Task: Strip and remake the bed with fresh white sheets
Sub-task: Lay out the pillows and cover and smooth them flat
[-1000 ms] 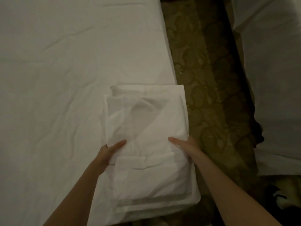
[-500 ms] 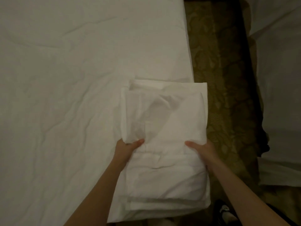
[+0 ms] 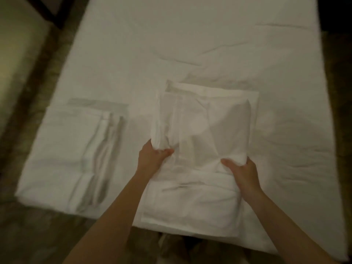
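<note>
A folded white sheet (image 3: pixel 209 126) lies on top of a stack of folded linen (image 3: pixel 190 206) at the near end of the bed (image 3: pixel 190 35). My left hand (image 3: pixel 152 159) grips the sheet's near left corner, thumb on top. Its near right corner is held by my right hand (image 3: pixel 242 172), fingers curled round the bunched cloth. The gripped layer is lifted a little off the stack. The bed is covered by a smooth white sheet with a few creases.
A second pile of folded white linen (image 3: pixel 76 155) lies on the bed's near left corner. Dark patterned carpet (image 3: pixel 38 235) runs along the left side and near end. A pale surface (image 3: pixel 17 35) stands at the far left.
The view has swung left, so the stack now sits mid-bed in frame and a second pile shows. Both hands have closed on the top sheet's near corners and raised them.
</note>
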Motion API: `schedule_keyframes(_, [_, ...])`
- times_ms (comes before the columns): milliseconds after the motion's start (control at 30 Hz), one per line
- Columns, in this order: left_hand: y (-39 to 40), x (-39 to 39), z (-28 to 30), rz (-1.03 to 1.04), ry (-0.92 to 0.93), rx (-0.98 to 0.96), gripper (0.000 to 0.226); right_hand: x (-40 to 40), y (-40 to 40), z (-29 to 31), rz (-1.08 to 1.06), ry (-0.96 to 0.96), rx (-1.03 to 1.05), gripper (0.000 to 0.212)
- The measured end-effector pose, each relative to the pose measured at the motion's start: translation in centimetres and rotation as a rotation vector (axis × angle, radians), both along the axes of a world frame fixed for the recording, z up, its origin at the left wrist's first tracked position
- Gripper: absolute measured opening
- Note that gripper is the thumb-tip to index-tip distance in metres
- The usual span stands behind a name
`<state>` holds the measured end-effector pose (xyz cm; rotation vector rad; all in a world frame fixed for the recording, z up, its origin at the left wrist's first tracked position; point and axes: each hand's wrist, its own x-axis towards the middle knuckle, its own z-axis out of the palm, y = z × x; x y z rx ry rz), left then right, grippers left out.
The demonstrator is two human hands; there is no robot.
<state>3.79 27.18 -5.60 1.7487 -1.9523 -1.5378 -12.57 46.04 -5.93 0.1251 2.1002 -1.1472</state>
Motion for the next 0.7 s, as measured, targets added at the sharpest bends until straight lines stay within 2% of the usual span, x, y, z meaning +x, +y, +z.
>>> schedule_keyframes(167, [-8.3, 9.0, 0.1, 0.025, -0.113, -0.098, 0.065, 9.4, -8.5, -1.5, 0.016, 0.009, -0.041, 0.050])
schedule_keyframes(333, [-10.5, 14.2, -2.9, 0.038, -0.205, -0.056, 0.080, 15.3, -11.6, -3.8, 0.044, 0.059, -0.022, 0.049])
schedule_keyframes(433, [-10.2, 15.2, -5.4, -0.018, -0.209, -0.064, 0.072, 16.6, -11.0, -5.4, 0.040, 0.079, 0.066, 0.041])
schedule_keyframes(533, [-10.3, 15.0, -6.6, -0.083, -0.239, -0.046, 0.075, 16.0, -10.3, -5.7, 0.064, 0.123, 0.127, 0.038])
schedule_keyframes(700, [-10.7, 15.2, -7.4, -0.140, -0.203, 0.010, 0.076, 15.5, -10.2, -4.5, 0.126, 0.217, 0.110, 0.036])
